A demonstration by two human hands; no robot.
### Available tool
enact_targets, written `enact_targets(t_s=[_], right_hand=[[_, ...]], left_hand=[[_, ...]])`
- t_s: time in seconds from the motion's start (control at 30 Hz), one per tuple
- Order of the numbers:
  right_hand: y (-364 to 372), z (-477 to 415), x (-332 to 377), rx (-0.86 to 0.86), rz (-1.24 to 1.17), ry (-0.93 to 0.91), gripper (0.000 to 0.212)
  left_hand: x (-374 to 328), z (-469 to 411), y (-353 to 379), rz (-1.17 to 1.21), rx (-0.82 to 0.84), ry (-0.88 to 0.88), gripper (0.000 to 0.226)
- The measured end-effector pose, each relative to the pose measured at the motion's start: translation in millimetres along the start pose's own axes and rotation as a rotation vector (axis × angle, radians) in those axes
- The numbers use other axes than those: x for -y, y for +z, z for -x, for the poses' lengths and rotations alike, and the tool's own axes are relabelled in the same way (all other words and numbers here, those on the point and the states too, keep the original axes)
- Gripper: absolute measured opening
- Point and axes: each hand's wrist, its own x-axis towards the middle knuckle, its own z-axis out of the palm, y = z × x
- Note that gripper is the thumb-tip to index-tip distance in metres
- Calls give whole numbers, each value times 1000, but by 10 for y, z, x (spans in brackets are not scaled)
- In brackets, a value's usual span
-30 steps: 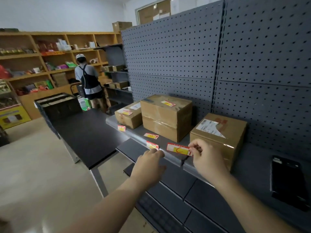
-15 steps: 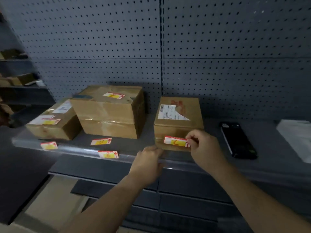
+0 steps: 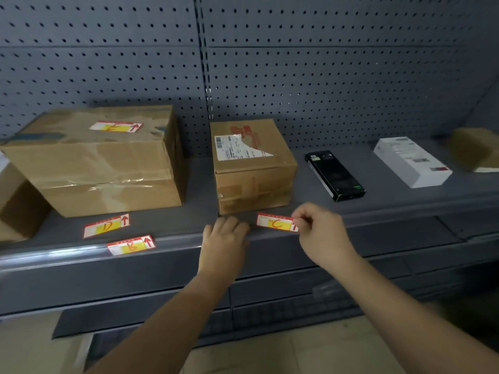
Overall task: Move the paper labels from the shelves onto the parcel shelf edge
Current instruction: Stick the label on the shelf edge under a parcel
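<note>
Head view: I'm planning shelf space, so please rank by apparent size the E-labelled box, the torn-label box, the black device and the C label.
Largest to smallest:
1. E-labelled box
2. torn-label box
3. black device
4. C label, clearly smallest even though it is nearest the camera

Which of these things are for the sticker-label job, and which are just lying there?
For the job: label C, pinched by the right hand; label B; label D; label E; shelf edge.
Just lying about: big cardboard box; small cardboard box; black device; white box.
</note>
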Motion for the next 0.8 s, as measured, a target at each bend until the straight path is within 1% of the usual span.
enact_targets(t_s=[0.13, 0.33, 0.43, 0.53, 0.63, 0.8], right_hand=[[60, -35, -15, -8, -25, 5, 25], [94, -110, -55, -6, -25, -11, 26], [88, -131, -72, 1, -37, -21, 24], [79, -171, -89, 38, -33, -22, 21], [88, -235, -89, 75, -12, -72, 19], [216, -292, -12, 121, 55, -190, 15]], left_hand=[[21, 14, 107, -38, -83, 48, 38], [34, 0, 232, -46, -202, 140, 34], [67, 35, 285, -33, -233, 182, 36], [62, 30, 297, 1, -229, 149, 35], [63, 31, 262, 32, -190, 129, 31], [87, 6, 127, 109, -128, 109, 15]])
